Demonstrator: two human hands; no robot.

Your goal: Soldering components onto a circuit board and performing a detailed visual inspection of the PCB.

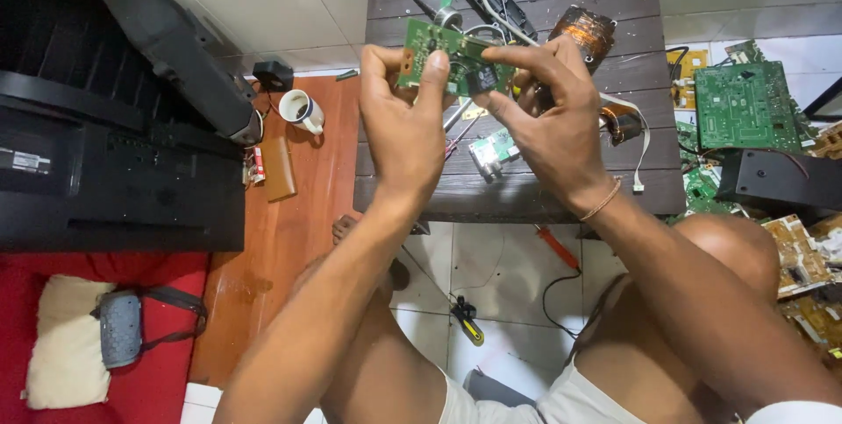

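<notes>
Hands meet over the dark slatted wooden bench [526,187], both closed on one small green rectangular circuit board [436,49] held up above the bench's far half.

Left hand [399,117]: fingers curled, thumb and forefinger pinching the board's left end, by a small brown part at its edge. Right hand [548,117]: fingers closed round the board's right end, fingertips beside a black box-shaped component [482,79] on the board. A thin cord bracelet sits on the right wrist.

Around the bench:
- Copper-wound coil [586,31] on the bench, just right of the board, partly behind the right hand.
- Second, smaller green board piece with a metal can [491,150] on the bench, below the hands.
- White cables and a green-handled tool on the bench's far edge.
- Orange-handled screwdriver [558,248] on the tiled floor below the bench's near edge; yellow-and-black-handled tool [467,320] further toward the person.
- Large green circuit board [744,105] among a pile of others, right of the bench.
- White mug [298,109] on the wooden floor, left of the bench.

Progress, judged: board is lifted and under inspection or handling; no tool is in either hand, no visible change made to the board. Which component is of interest cannot be told.
</notes>
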